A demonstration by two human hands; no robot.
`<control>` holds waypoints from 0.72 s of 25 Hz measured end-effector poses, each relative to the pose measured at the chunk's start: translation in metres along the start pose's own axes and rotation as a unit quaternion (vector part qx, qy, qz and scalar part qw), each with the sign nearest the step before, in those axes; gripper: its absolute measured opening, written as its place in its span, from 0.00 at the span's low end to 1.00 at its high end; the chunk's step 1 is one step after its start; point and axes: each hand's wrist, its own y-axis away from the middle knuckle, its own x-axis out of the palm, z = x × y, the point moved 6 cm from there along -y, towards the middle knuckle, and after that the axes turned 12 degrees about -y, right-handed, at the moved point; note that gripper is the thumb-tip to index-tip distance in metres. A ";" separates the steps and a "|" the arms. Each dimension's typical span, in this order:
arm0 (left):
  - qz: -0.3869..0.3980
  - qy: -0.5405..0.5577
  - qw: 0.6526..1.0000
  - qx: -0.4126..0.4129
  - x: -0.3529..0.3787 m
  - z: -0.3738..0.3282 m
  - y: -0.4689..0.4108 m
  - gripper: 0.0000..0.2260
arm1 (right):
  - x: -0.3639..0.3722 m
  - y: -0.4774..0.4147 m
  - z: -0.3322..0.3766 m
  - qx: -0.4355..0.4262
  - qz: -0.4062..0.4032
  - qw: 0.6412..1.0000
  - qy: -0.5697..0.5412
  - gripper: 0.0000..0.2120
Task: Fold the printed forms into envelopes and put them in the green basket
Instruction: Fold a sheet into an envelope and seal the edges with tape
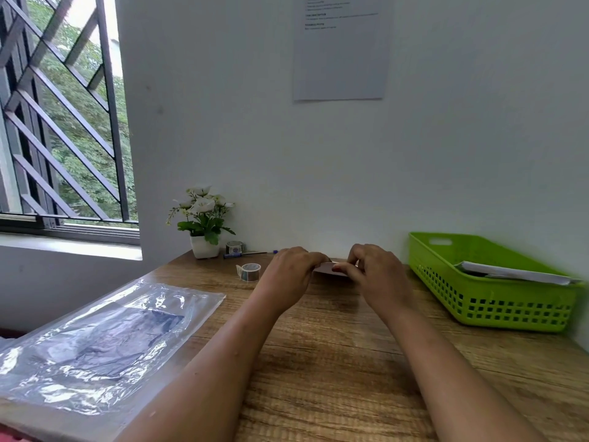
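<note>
A small folded white paper (328, 268) lies low over the wooden desk (334, 346) near the back wall. My left hand (288, 275) pinches its left end and my right hand (376, 275) pinches its right end; fingers hide most of it. The green basket (484, 301) stands at the right, about a hand's width from my right hand. Folded white papers (510, 272) lie inside it.
A clear plastic sleeve with a dark sheet inside (95, 339) covers the desk's left side. A roll of stickers (250, 271) lies left of my left hand. Behind it stand a potted white-flower plant (204, 224), another roll (234, 247) and a pen (245, 254).
</note>
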 end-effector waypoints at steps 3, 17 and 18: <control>0.017 0.024 0.999 -0.017 0.005 0.006 0.001 0.19 | -0.002 0.003 -0.007 0.010 0.004 1.000 -0.004 0.08; -0.098 0.045 0.994 -0.037 -0.009 -0.001 0.001 0.07 | -0.005 -0.001 -0.004 -0.005 -0.042 0.994 -0.097 0.10; -0.115 0.103 0.986 -0.062 -0.011 0.004 0.001 0.06 | -0.008 -0.002 -0.009 0.002 -0.065 0.991 -0.120 0.10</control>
